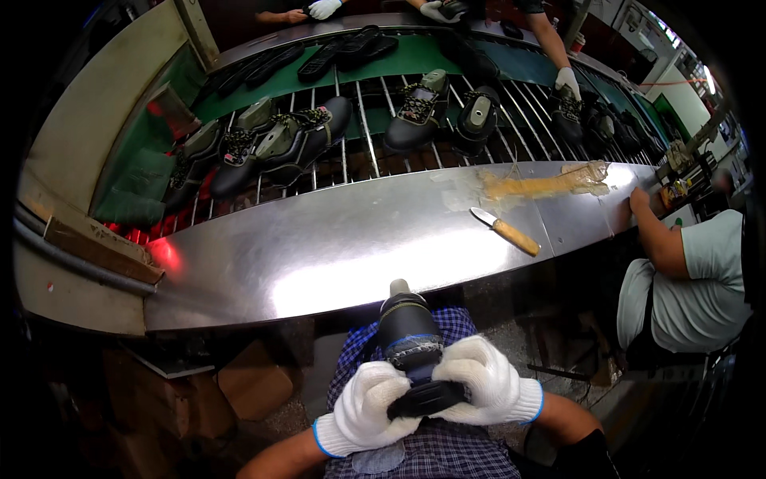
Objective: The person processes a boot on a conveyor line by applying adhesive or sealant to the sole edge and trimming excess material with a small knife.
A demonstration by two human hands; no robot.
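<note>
A black shoe (408, 323) rests over my lap, its grey last end (399, 286) pointing away from me at the bench edge. A ragged pale, glue-like band and a blue line cross its middle. At the near end is a black rubber sole (428, 397). My left hand (371, 403), in a white knit glove, grips the sole's left side. On the other side my right hand (483, 379), gloved alike, pinches the sole against the shoe. The fingertips and the underside of the shoe are partly hidden.
A knife with a wooden handle (517, 238) lies on the metal bench (343, 231). Beyond, shoes on lasts (415, 116) stand on a roller conveyor (363, 136). Black soles (347, 52) lie on a green belt. A co-worker's gloved hand (567, 82) touches a shoe; another person sits right.
</note>
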